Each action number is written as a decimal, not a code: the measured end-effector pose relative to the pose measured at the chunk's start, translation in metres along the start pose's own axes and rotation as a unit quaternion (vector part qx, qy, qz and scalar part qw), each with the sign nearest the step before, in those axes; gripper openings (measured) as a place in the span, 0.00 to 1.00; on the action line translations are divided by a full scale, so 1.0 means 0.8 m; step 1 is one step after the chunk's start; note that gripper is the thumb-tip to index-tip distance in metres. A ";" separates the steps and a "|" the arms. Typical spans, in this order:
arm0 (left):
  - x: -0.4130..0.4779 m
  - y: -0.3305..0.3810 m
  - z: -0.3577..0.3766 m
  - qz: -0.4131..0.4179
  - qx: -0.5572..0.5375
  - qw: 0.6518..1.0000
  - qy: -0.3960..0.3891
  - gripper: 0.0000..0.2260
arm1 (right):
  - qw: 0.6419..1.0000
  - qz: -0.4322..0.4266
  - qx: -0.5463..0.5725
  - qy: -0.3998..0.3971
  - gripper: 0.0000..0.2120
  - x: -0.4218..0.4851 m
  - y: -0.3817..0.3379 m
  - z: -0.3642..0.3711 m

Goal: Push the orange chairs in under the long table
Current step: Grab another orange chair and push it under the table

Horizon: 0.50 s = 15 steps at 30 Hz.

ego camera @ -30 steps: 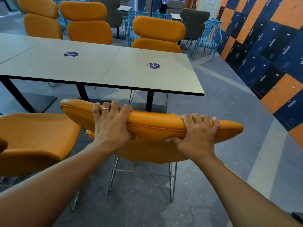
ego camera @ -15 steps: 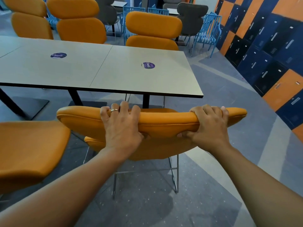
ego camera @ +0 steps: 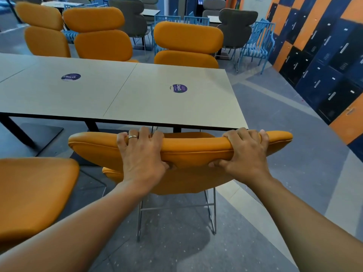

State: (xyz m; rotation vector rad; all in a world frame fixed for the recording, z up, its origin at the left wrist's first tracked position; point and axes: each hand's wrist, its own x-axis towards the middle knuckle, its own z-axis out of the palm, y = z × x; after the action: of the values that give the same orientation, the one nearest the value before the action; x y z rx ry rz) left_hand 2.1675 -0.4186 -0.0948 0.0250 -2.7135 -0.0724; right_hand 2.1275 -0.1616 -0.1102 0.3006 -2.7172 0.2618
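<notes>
An orange chair (ego camera: 194, 149) stands right in front of me, its padded top cushion close to the near edge of the long grey table (ego camera: 137, 95). My left hand (ego camera: 142, 156), with a ring on it, grips the cushion left of centre, fingers curled over the top. My right hand (ego camera: 245, 154) grips it towards the right end. The seat is hidden below the backrest and the table edge. A second orange chair (ego camera: 33, 193) stands at my left, back from the table.
Three orange chairs (ego camera: 186, 44) line the table's far side, with grey chairs (ego camera: 235, 22) and blue metal chairs (ego camera: 255, 40) behind them. Blue and orange lockers (ego camera: 324, 65) fill the right wall. A black table base (ego camera: 39, 134) sits on the grey floor at left.
The chair has slid forward towards the table with both hands still gripping its top cushion; the cushion now reaches the table's near edge.
</notes>
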 end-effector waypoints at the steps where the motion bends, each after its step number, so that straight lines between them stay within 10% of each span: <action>1: 0.007 0.001 0.002 -0.001 0.004 1.000 0.001 0.34 | 1.000 -0.002 -0.001 0.000 0.36 0.007 0.002 0.001; 15: 0.079 0.009 0.031 -0.024 0.021 0.999 -0.029 0.34 | 1.000 0.002 -0.001 -0.004 0.33 0.071 0.020 0.027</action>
State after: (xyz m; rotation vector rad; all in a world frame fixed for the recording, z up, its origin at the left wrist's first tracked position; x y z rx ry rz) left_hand 2.0994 -0.4120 -0.0911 0.1026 -2.7724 -0.0299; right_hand 2.0646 -0.1608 -0.1096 0.2953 -2.7259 0.2586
